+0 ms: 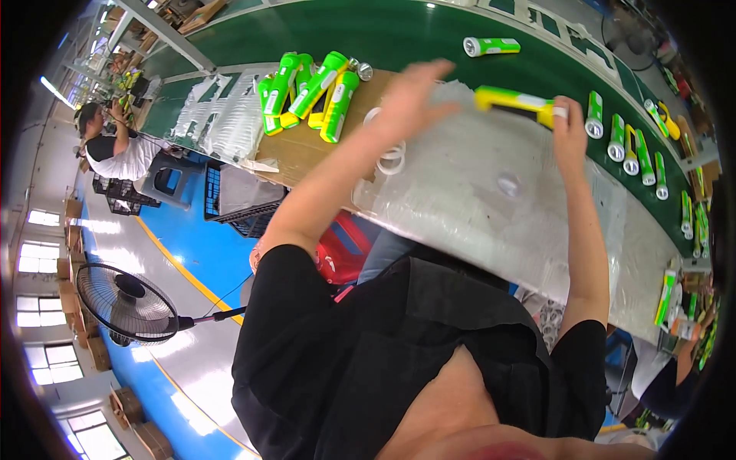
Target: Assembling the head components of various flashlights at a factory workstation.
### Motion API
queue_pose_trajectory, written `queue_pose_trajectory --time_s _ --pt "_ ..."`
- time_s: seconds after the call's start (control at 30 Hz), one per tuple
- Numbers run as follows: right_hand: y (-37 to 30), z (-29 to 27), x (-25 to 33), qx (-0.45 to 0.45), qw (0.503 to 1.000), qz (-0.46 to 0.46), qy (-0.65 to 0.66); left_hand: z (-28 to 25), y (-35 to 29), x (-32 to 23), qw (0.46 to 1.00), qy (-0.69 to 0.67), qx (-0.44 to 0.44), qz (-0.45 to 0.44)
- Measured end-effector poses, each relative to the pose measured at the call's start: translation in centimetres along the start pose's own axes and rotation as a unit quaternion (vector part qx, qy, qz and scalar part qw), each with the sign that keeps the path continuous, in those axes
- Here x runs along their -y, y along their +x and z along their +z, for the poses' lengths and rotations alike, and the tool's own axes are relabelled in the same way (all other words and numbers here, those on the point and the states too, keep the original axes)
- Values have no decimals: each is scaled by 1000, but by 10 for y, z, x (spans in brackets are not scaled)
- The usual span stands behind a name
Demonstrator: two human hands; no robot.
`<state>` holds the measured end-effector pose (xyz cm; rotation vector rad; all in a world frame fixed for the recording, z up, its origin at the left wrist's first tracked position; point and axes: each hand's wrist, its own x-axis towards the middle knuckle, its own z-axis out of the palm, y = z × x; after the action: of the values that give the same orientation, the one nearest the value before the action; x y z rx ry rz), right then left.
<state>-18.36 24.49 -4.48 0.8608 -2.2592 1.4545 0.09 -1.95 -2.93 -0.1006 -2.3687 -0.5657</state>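
Above the grey work surface [460, 199], one yellow-and-green flashlight [515, 102] is held roughly level by the right hand [569, 134]; its right end is clasped by the fingers, its left end is pointed toward the left hand [414, 98]; the left hand is raised to the left of the flashlight, its fingers spread apart, its outline blurred, a gap being left between the two.

Clear round piece [508, 184], one, laid on the work surface below the held flashlight; white rings [392, 159], at least two, placed close together beside the left forearm [330, 172], a further one being partly hidden behind it; heaped flashlights [334, 107], green and yellow, at least five, piled on brown cardboard [303, 162] at left, the exact count being obscured by overlap; silver cups [365, 72], two, set just beside the heap; lone flashlight [492, 47], one, laid on the green belt [368, 46] at the far side; row of flashlights [616, 139], five, ranged along the belt at right; others beyond are shown too small to be counted.
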Motion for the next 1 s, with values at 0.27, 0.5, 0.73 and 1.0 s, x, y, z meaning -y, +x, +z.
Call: queue_pose_trajectory --time_s 0.27,0.5,0.73,1.0 --pt "55 -27 -128 64 854 72 -511 -86 -61 164 946 195 73 -247" --pt "-18 23 20 222 967 -32 120 -71 -6 38 991 86 -59 -84" --pt "-106 9 120 92 915 188 344 8 -45 -119 985 -169 29 -11" --pt "-183 -48 121 225 776 266 526 57 -55 -126 812 -548 79 -187"
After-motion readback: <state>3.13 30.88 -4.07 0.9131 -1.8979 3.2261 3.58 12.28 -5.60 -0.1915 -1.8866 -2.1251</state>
